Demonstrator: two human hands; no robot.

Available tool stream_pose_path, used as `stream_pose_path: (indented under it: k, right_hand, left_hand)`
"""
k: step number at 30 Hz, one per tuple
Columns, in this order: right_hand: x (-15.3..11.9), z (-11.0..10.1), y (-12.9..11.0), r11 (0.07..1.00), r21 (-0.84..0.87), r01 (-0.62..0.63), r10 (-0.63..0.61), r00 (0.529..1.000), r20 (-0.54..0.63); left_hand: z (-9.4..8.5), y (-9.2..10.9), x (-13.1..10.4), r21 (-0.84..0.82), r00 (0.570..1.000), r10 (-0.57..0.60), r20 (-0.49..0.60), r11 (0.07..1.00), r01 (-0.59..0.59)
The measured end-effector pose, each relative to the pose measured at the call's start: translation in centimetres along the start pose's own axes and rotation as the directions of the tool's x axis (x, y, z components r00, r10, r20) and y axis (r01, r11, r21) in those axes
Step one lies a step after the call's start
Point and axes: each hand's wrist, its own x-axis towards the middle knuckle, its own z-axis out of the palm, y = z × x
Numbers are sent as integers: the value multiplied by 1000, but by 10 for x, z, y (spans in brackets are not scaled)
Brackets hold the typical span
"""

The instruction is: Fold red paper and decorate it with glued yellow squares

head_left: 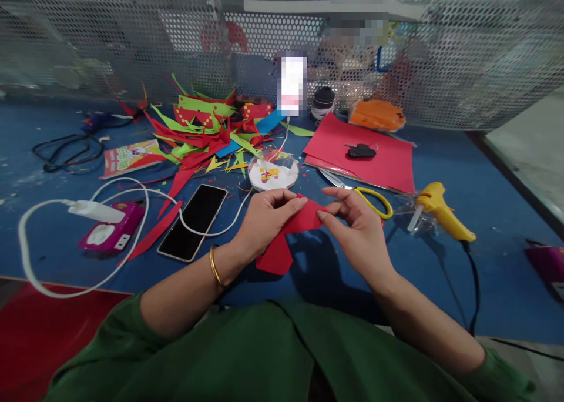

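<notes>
"Right now, you seem to be at a shaping step, working a fold or edge in that red paper piece (pixel 304 218). What are your fingers doing?"

"Your left hand (pixel 262 221) pinches its left end between thumb and fingers. Your right hand (pixel 361 234) nips the right corner between thumb and forefinger, its other fingers curled loosely."

"And where is it?"

"Between your hands, in front of your torso, over the blue table (pixel 506 278), on your side of the round clear dish (pixel 263 184). The yellow-handled scissors (pixel 376 202) lie just beyond your right hand; the yellow glue gun (pixel 445 214) is farther right."

"Which way does it point?"

"The pinched part has its long axis running left to right, between your fingertips. A blunt red flap (pixel 275 258) points down towards you from under your left hand; I can't tell whether it's joined on."

"So what would the next move call for?"

"A steady left pinch, I'd judge, and light, exact right fingertips, so the edge lines up without creasing astray."
</notes>
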Motion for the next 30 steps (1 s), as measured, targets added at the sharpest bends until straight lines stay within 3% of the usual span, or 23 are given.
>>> stream_pose_path:
  k: [10, 12, 15, 18, 21, 23, 24, 26, 30]
  right_hand:
    - [8, -5, 4, 999, 4, 48, -48, 995, -93]
    - [10, -6, 4, 995, -50, 83, -87, 994, -72]
    - [12, -18, 0, 948, -240, 210, -227, 973, -45]
    - [16, -54, -7, 740, -622, 256, -402, 910, -104]
    - [19, -108, -4, 352, -936, 2, -472, 864, -176]
    - [22, -146, 7, 140, -985, -100, -437, 887, -152]
    - [24, -162, 14, 79, -990, -114, -380, 915, -136]
    - [29, -187, 29, 75, -993, -86, -263, 959, -103]
    - [39, -204, 47, 107, -993, -54, -250, 965, -79]
  left_hand:
    - [-5, 8, 1, 51, 973, -94, 211, 995, 85]
    - [-5, 9, 0, 86, 967, -139, 215, 989, 123]
    - [-6, 11, 0, 118, 975, -174, 138, 980, 159]
    - [-8, 14, 0, 124, 978, -195, 81, 975, 184]
    - [-8, 16, 0, 122, 977, -200, 73, 974, 191]
    - [-7, 16, 0, 109, 978, -197, 72, 976, 189]
    - [-7, 16, 0, 99, 978, -197, 72, 977, 189]
    - [-6, 15, 0, 79, 977, -199, 77, 978, 193]
    - [-6, 13, -2, 72, 973, -214, 85, 975, 208]
